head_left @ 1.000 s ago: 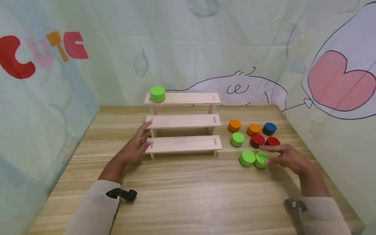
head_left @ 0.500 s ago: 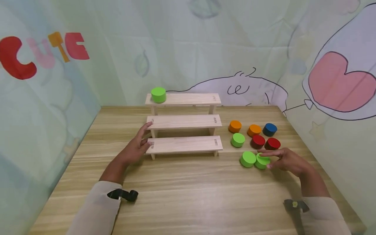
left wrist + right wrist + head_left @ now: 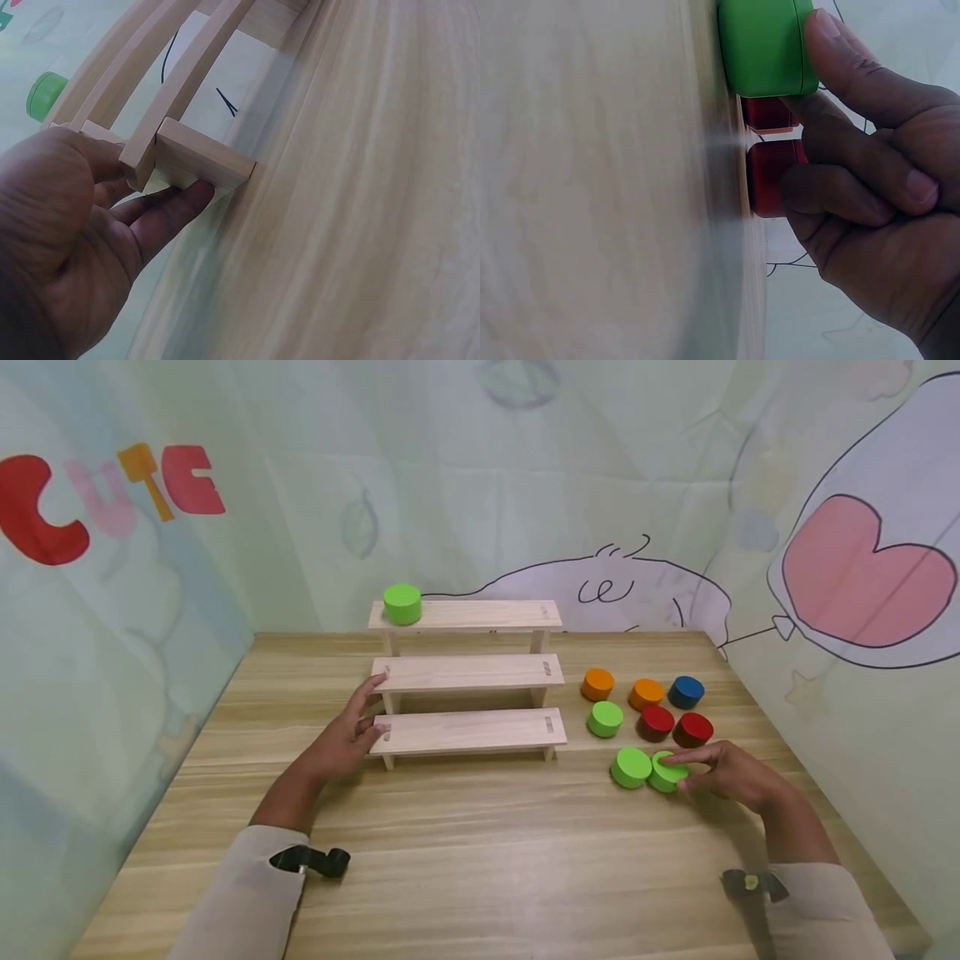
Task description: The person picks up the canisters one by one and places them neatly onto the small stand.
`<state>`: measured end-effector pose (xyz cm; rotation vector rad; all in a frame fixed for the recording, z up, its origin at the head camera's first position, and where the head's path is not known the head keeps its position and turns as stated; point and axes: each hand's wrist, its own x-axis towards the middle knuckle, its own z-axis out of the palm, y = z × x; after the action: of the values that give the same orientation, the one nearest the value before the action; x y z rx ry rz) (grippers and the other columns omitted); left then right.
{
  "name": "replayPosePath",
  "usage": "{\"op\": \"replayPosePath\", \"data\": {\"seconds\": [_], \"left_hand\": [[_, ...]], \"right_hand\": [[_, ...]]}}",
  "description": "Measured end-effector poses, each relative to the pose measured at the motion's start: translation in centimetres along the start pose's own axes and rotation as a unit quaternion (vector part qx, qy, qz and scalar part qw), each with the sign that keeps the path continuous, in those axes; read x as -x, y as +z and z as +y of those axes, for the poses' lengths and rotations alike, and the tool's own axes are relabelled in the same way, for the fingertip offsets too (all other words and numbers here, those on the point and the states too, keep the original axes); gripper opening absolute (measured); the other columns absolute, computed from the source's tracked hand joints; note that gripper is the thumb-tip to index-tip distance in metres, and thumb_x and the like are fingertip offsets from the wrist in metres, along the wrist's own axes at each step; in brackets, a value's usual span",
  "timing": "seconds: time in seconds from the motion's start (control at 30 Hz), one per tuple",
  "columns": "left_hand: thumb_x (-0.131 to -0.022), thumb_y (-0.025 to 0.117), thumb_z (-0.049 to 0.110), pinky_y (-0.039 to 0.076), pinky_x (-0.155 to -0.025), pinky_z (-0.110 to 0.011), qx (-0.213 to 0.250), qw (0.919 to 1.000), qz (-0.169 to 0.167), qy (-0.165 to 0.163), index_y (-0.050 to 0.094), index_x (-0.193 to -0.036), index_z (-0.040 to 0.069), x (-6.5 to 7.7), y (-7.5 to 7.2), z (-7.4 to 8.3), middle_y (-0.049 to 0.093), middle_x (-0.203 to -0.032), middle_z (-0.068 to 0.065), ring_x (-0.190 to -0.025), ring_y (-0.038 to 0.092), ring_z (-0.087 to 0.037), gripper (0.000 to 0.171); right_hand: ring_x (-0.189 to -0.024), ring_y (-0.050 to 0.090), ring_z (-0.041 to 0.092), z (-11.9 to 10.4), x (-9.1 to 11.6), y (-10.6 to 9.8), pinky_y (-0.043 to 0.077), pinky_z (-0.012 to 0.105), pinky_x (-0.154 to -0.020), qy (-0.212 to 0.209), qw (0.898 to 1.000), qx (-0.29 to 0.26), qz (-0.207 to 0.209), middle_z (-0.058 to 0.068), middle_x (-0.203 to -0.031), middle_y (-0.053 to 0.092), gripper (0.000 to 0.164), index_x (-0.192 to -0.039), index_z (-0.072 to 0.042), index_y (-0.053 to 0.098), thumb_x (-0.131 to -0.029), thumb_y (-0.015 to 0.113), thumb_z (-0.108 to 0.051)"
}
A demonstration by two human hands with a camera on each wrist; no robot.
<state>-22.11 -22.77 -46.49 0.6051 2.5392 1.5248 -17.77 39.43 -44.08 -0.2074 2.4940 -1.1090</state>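
A three-step wooden stand [image 3: 468, 731] is on the table, with a green round block [image 3: 402, 605] at the left end of its top step. My left hand [image 3: 347, 739] grips the stand's left end. In the left wrist view its fingertips [image 3: 199, 193] press the end panel [image 3: 202, 154]. At the right, my right hand [image 3: 738, 774] pinches a green round block [image 3: 666, 775] between thumb and index finger; its other fingers are curled. This block sits on the table beside another green block [image 3: 631, 767]. The right wrist view shows the thumb [image 3: 840, 52] against the pinched block's edge.
Behind the right hand stand two red blocks [image 3: 656, 723], two orange blocks [image 3: 597, 684], a blue block [image 3: 686, 692] and a third loose green block [image 3: 605, 719]. A printed curtain [image 3: 480, 485] surrounds the table [image 3: 480, 860] at back and sides.
My right index finger has come down from behind the green block onto its top, with the thumb at its near side. The left hand stays on the stand.
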Motion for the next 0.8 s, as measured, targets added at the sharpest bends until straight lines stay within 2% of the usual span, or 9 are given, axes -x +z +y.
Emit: {"op": "replayPosePath", "data": {"seconds": [0.07, 0.1, 0.2, 0.3, 0.37, 0.47, 0.6, 0.7, 0.8], "left_hand": [[-0.115, 0.049, 0.003, 0.048, -0.116, -0.070, 0.003, 1.0000, 0.000, 0.001, 0.002, -0.176, 0.034, 0.0, 0.0, -0.1, 0.011, -0.181, -0.030, -0.156, 0.035, -0.062, 0.083], [-0.115, 0.049, 0.003, 0.048, -0.116, -0.070, 0.005, 1.0000, 0.000, 0.001, 0.002, -0.176, 0.034, 0.0, 0.0, -0.1, 0.011, -0.181, -0.030, -0.156, 0.035, -0.062, 0.083], [-0.115, 0.048, 0.004, 0.048, -0.116, -0.070, 0.007, 1.0000, -0.001, 0.002, 0.002, -0.176, 0.035, 0.0, 0.0, -0.2, 0.011, -0.181, -0.030, -0.156, 0.035, -0.062, 0.083], [-0.115, 0.049, 0.005, 0.049, -0.115, -0.070, -0.001, 1.0000, -0.001, 0.000, 0.001, -0.176, 0.035, 0.1, -0.1, -0.2, 0.012, -0.180, -0.031, -0.156, 0.035, -0.062, 0.083], [-0.115, 0.049, 0.006, 0.048, -0.116, -0.071, -0.006, 1.0000, 0.001, 0.001, 0.001, -0.176, 0.035, 0.2, -0.2, -0.2, 0.013, -0.180, -0.031, -0.157, 0.035, -0.062, 0.083], [-0.116, 0.049, 0.006, 0.046, -0.117, -0.071, -0.007, 0.9999, 0.005, 0.010, 0.002, -0.176, 0.034, 0.0, -0.5, -0.2, 0.012, -0.181, -0.029, -0.158, 0.033, -0.061, 0.082], [-0.116, 0.049, 0.006, 0.045, -0.118, -0.071, 0.000, 0.9998, 0.001, 0.022, 0.003, -0.176, 0.033, -0.3, -0.5, -0.3, 0.012, -0.182, -0.026, -0.159, 0.032, -0.061, 0.081], [-0.115, 0.049, 0.005, 0.045, -0.117, -0.071, 0.003, 0.9997, 0.000, 0.024, 0.004, -0.177, 0.029, -0.4, -0.3, -0.4, 0.010, -0.182, -0.026, -0.160, 0.031, -0.061, 0.080], [-0.115, 0.049, 0.003, 0.046, -0.116, -0.071, 0.005, 0.9997, -0.002, 0.025, 0.004, -0.177, 0.027, -0.3, -0.1, -0.4, 0.009, -0.182, -0.026, -0.159, 0.032, -0.062, 0.081]], "right_hand": [[-0.152, 0.049, 0.050, 0.0, 0.0, 0.1, 0.055, 0.024, -0.092, 0.005, 1.000, -0.003, 0.004, 0.025, -0.162, 0.055, 0.049, -0.141, -0.011, 0.075, -0.093, 0.085, -0.011], [-0.151, 0.049, 0.050, 0.1, 0.0, 0.1, 0.057, 0.028, -0.094, 0.002, 1.000, 0.000, 0.005, 0.025, -0.161, 0.056, 0.048, -0.140, -0.011, 0.075, -0.093, 0.085, -0.011], [-0.151, 0.049, 0.052, 0.1, 0.0, 0.1, 0.059, 0.048, -0.108, -0.010, 1.000, 0.013, 0.007, 0.025, -0.159, 0.058, 0.047, -0.140, -0.010, 0.075, -0.094, 0.084, -0.009], [-0.152, 0.047, 0.056, 0.0, 0.0, 0.0, 0.050, 0.069, -0.117, -0.030, 0.999, 0.031, 0.009, 0.025, -0.156, 0.062, 0.045, -0.141, -0.008, 0.074, -0.096, 0.082, -0.007], [-0.152, 0.047, 0.057, -0.3, -0.1, 0.0, 0.048, 0.071, -0.117, -0.035, 0.998, 0.040, 0.015, 0.024, -0.155, 0.063, 0.045, -0.141, -0.009, 0.075, -0.097, 0.081, -0.008], [-0.149, 0.050, 0.057, -0.7, -0.1, -0.1, 0.050, 0.070, -0.114, -0.039, 0.997, 0.061, 0.032, 0.025, -0.153, 0.064, 0.043, -0.140, -0.010, 0.075, -0.097, 0.081, -0.009], [-0.143, 0.056, 0.053, -1.2, 0.4, -0.4, 0.057, 0.060, -0.109, -0.043, 0.994, 0.082, 0.059, 0.024, -0.149, 0.068, 0.041, -0.138, -0.011, 0.077, -0.097, 0.081, -0.009], [-0.137, 0.061, 0.048, -1.8, 0.8, -0.8, 0.060, 0.045, -0.098, -0.043, 0.992, 0.096, 0.075, 0.023, -0.145, 0.071, 0.040, -0.137, -0.011, 0.078, -0.098, 0.080, -0.009], [-0.130, 0.063, 0.039, -2.7, 1.1, -1.3, 0.054, 0.031, -0.089, -0.043, 0.989, 0.107, 0.092, 0.022, -0.145, 0.071, 0.039, -0.138, -0.011, 0.077, -0.099, 0.079, -0.011]]}}
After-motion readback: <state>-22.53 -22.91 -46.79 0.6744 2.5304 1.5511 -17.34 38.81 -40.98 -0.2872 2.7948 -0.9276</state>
